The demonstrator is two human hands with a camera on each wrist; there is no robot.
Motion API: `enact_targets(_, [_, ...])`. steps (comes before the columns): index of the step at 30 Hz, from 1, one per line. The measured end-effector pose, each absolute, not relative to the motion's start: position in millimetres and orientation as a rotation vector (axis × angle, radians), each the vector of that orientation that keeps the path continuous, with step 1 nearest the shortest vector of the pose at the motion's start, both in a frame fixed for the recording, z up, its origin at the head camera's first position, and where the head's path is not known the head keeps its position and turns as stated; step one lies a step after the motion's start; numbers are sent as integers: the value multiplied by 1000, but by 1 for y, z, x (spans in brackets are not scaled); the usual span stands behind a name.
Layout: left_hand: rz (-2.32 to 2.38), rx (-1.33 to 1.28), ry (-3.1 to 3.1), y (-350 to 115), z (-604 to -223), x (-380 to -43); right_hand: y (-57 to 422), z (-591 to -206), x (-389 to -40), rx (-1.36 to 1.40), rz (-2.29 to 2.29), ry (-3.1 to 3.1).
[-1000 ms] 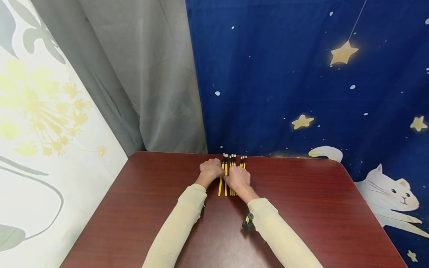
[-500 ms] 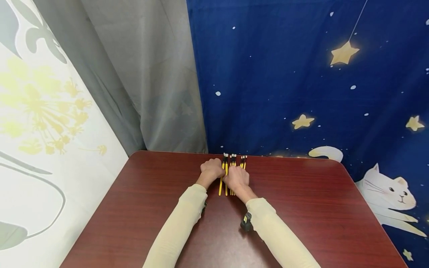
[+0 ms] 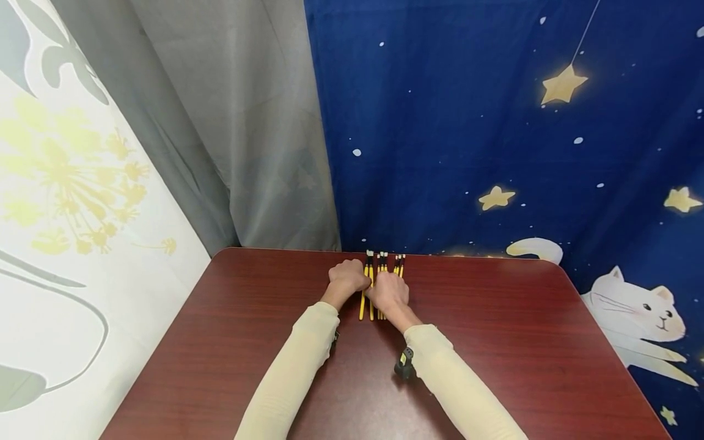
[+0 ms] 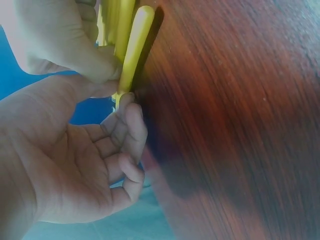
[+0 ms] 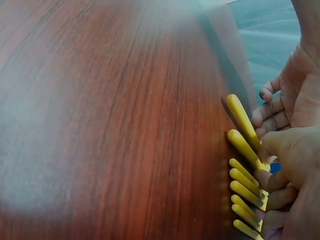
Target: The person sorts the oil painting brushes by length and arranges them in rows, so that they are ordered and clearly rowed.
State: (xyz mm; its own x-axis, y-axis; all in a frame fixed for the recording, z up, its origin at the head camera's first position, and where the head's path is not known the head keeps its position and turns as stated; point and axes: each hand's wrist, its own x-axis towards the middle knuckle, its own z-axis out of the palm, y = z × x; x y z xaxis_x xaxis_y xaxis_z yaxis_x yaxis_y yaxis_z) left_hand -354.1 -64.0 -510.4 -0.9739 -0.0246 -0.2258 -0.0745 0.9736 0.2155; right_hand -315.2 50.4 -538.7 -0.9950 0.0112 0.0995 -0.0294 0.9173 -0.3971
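Note:
Several yellow-handled paintbrushes lie side by side at the table's far edge, their black necks and pale tips pointing away. My left hand point(image 3: 349, 276) is at the leftmost paintbrush point(image 4: 135, 47), pinching it between thumb and index finger, the other fingers loosely curled. Close against it, my right hand point(image 3: 389, 290) pinches the second paintbrush point(image 5: 244, 147) with thumb and forefinger. Its remaining fingers curl over the thinner paintbrushes point(image 5: 242, 190); whether they touch these I cannot tell. In the head view my hands cover the middles of the handles.
The reddish-brown table point(image 3: 247, 342) has its far edge just beyond the brush tips. Behind it hang a grey curtain point(image 3: 275, 153) and a blue star-patterned curtain point(image 3: 440, 122). A small black wrist device point(image 3: 404, 363) sits by the right sleeve.
My right hand has shifted very slightly left since a second ago. The left hand and the paintbrushes stay practically where they were.

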Motion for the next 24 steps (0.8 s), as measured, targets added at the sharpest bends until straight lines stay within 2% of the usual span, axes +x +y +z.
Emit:
enact_targets(12, [367, -105, 2896, -85, -498, -345, 42, -536, -313, -65, 830, -2955])
enact_targets(24, [489, -91, 2870, -117, -494, -338, 32, -534, -310, -6, 895, -2953])
